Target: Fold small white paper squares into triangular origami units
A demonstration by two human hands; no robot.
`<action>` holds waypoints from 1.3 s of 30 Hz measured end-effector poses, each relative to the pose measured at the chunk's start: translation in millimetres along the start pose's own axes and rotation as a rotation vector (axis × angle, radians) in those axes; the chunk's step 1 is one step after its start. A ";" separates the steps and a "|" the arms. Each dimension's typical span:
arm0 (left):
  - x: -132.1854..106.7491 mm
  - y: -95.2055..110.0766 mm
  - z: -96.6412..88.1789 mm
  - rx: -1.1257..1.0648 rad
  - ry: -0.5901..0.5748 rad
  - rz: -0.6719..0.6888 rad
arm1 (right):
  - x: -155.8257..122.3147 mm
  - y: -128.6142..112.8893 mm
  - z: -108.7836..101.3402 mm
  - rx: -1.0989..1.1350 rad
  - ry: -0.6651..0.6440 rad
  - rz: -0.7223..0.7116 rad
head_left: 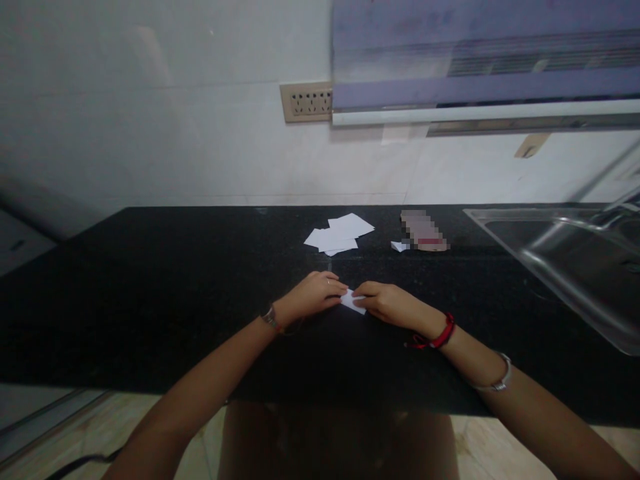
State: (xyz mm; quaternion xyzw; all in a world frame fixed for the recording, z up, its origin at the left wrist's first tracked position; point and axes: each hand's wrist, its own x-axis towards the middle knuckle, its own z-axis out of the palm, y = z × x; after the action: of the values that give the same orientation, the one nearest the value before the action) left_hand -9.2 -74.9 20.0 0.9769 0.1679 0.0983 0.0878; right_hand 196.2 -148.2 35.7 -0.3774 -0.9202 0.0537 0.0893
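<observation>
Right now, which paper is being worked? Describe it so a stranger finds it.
On the black countertop, left of the steel sink, both hands meet. The small white paper piece sits pinched between the left hand and right hand. Unlike the loose white sheets farther back, it is alone, smaller and held.

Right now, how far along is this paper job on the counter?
One small folded-looking piece lies apart beyond the right hand, seemingly done. The left hand and right hand both pinch a small white paper on the black counter. Behind it, a loose pile of flat white sheets looks unfolded, so most seems left.
</observation>
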 end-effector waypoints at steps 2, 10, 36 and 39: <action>-0.2 2.8 -2.1 0.037 -0.007 -0.006 | -1.1 -0.1 -0.9 0.021 0.004 0.005; 1.5 8.0 -2.7 0.114 -0.019 0.006 | -3.9 0.9 -4.5 0.128 0.015 0.034; 1.4 17.7 -13.5 0.156 -0.045 -0.009 | 6.0 9.7 -3.6 -0.104 -0.065 -0.090; 1.5 17.8 -10.7 0.206 -0.049 -0.027 | 7.5 8.8 -4.5 -0.124 -0.070 -0.048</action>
State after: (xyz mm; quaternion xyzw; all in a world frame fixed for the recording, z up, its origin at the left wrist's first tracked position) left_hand -4.6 -89.5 34.2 0.9806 0.1881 0.0555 -0.0079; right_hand 198.0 -136.4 39.6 -0.3579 -0.9331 0.0077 0.0351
